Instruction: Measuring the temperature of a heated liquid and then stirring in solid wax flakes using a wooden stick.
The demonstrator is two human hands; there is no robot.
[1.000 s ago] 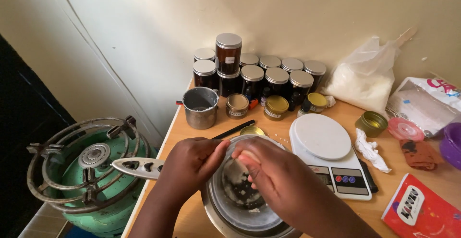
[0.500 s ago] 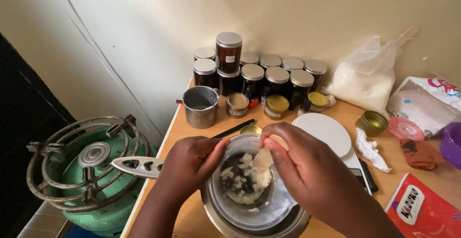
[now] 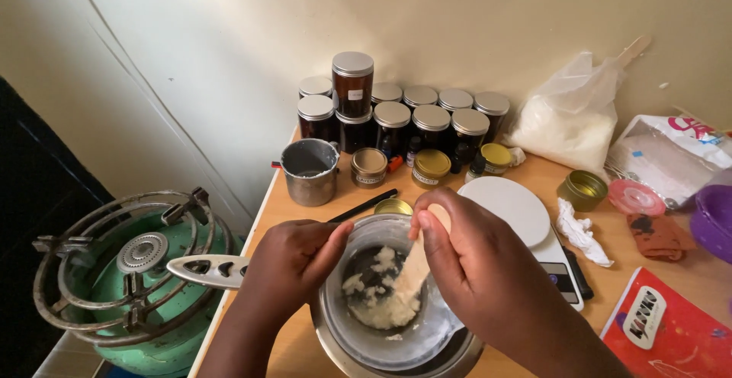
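We've got our left hand (image 3: 293,260) clamped on the near-left rim of the glass bowl (image 3: 442,324), likely to steady it while we stir. The bowl sits inside a metal pan (image 3: 335,351), whose handle (image 3: 206,270) sticks out left past that hand, toward the green gas burner (image 3: 122,271). Our right hand (image 3: 473,263) pinches a pale wooden spatula (image 3: 412,271) near its top; the long axis runs steeply, tilted down-left, blade end in the white waxy lump (image 3: 381,305) at the bowl's bottom, just below our fingers. A white scale (image 3: 507,206) lies just beyond the right hand.
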